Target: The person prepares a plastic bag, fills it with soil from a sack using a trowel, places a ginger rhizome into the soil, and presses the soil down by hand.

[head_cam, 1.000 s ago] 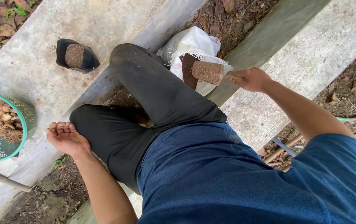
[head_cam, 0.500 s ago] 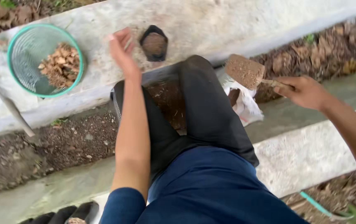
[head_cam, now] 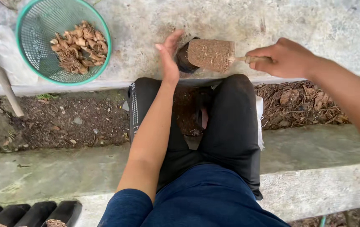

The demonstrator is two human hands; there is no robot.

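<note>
Overhead, soil-heaped scoop (head_cam: 210, 54) above black pot (head_cam: 185, 62)

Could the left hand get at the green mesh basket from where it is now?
Probably yes: the left hand is open beside the small black pot, and only bare concrete ledge lies between it and the green mesh basket.

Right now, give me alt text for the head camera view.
A right hand holds a trowel heaped with soil over a small black pot, which the open left hand steadies on a concrete ledge; a green basket of dried roots sits nearby.
</note>
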